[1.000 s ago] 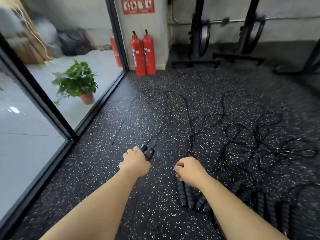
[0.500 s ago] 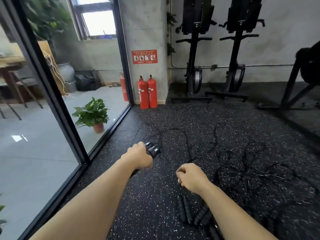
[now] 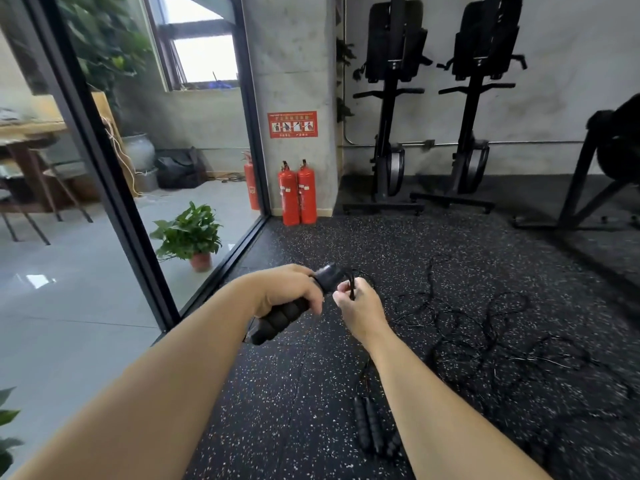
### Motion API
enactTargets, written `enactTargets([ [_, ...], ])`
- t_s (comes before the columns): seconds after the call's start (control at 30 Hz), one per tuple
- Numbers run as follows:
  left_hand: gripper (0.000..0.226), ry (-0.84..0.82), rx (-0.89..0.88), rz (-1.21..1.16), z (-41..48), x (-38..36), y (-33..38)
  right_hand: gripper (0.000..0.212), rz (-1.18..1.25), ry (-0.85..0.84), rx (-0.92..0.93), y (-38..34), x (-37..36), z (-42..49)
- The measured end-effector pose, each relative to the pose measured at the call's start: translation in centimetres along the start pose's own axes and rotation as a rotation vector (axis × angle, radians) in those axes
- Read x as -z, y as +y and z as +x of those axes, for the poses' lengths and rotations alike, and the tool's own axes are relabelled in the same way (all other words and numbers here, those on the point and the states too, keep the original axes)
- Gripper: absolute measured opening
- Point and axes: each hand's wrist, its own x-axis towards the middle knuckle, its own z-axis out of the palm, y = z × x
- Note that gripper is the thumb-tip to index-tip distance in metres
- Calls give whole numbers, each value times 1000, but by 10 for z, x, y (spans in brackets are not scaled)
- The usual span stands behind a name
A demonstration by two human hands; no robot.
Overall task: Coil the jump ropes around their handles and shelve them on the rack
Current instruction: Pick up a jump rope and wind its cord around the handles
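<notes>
Jump rope handles and cord held at frame centre

Black handles (image 3: 289, 308) are gripped by the left hand (image 3: 287, 292); the cord (image 3: 352, 289) is pinched by the right hand (image 3: 360, 308).

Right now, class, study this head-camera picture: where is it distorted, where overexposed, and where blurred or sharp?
Head view: the wide lens tilts the door frame outward at the left; the window is blown out white, and glare spots the tiles; the loose ropes at right are smeared soft; the left hand on the handles and the right hand pinching a rope are sharp.
</notes>
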Motion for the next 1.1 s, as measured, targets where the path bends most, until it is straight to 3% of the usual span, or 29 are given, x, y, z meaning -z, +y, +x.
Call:
enactTargets([
  [0.13,8,73,-7,-428,11,15,9,19,10,-55,11,17,-10,7],
  [0.23,7,201,-15,-682,19,28,15,18,-120,-146,-98,47,-20,9],
  [0.4,9,386,-82,-912,27,42,15,19,-297,-317,-221,88,-29,-3],
  [0.5,10,381,-32,-807,31,35,1,24,-360,-387,-216,85,-28,-5],
  [0.63,33,113,59,-466,33,-2,-24,19,-471,-458,-32,55,-22,2],
  [0.7,24,46,54,-300,32,-23,-30,15,-535,-434,59,38,-17,7],
  [0.8,11,111,0,-136,30,-42,-31,14,-637,-346,126,16,0,13],
  [0.9,20,230,-28,-52,32,-39,-33,20,-790,-250,240,7,16,13],
  [1.0,26,279,-69,-238,32,-27,-35,23,-880,-134,226,15,26,19],
  [1.1,20,391,-118,-551,35,-11,-42,21,-904,-104,71,39,33,32],
])
